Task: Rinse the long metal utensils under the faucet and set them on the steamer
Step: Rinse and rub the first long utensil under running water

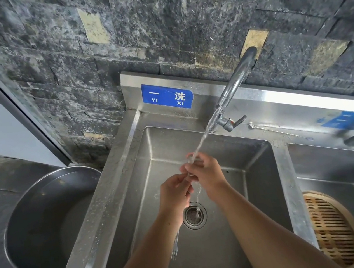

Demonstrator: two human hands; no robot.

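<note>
Left hand (175, 191) and right hand (208, 175) meet, fingers (195, 165) curled.

Brushed, water-spotted steel sink (260, 190); glossy chrome faucet (236, 83) at 1 o'clock; rough dark stone wall (154, 22) at 12; slatted bamboo steamer (333, 232) at 4; dull metal pot (37, 235) at 9; thin shiny metal fork (175, 244).

Large pot (35, 223), apparently steel; blue sign (167, 97).
</note>
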